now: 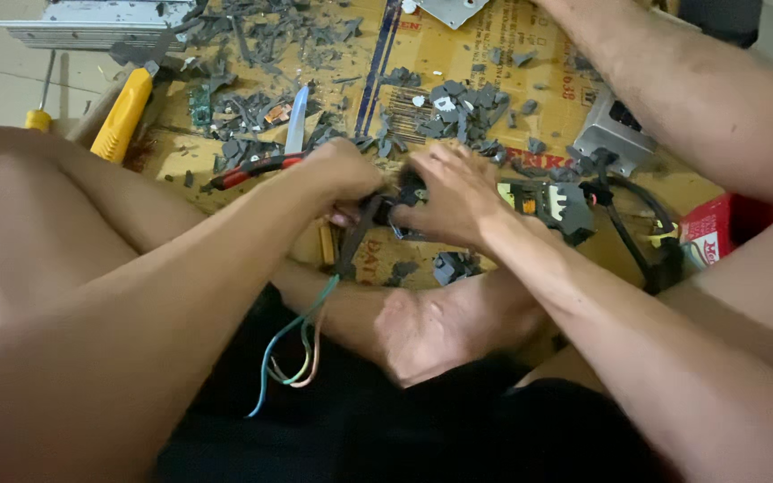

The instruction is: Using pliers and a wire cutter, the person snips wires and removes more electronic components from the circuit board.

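My left hand [344, 175] and my right hand [454, 195] meet at the middle of the view, both closed on a small black electrical part [402, 207]. A dark cable [351, 246] hangs down from it and splits into thin green, blue and orange wires [290, 353] over my lap. My fingers hide most of the part. A black circuit piece with yellow bits [549, 202] lies just right of my right hand.
A cardboard sheet [458, 63] carries several grey broken plastic bits [462, 107]. Red-handled pliers [248, 168] and a blade [296, 125] lie left. A yellow-handled tool [123, 114], a screwdriver [38, 114], a metal heat sink [100, 22], a grey metal box [615, 134] and black cables [641, 224] surround.
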